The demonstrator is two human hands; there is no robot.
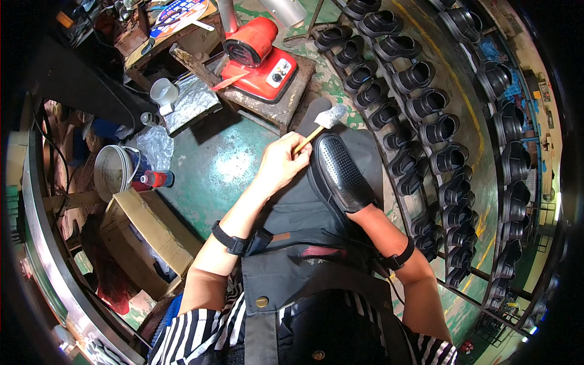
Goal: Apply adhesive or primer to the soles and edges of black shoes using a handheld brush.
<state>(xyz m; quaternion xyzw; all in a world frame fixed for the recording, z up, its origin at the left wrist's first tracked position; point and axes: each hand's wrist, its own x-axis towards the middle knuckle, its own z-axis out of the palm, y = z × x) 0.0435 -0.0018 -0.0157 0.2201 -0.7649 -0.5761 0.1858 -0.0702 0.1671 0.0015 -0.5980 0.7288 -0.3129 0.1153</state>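
Note:
My left hand [281,164] grips a wooden-handled brush [321,125] with a pale, glue-caked head pointing up and to the right. Its bristles hover just past the toe of a black perforated shoe [342,171] that lies across my lap. My right hand is hidden inside that shoe; only the right forearm [389,234] shows, coming out of the shoe's opening. A dark apron [298,274] covers my knees under the shoe. Both wrists wear black straps.
A red machine [260,58] stands on a small worn bench ahead. A long rack [426,121] of black shoes curves along the right. At left are an open cardboard box [146,237], a white bucket [112,170], a small red bottle [155,179] and a white cup [163,92].

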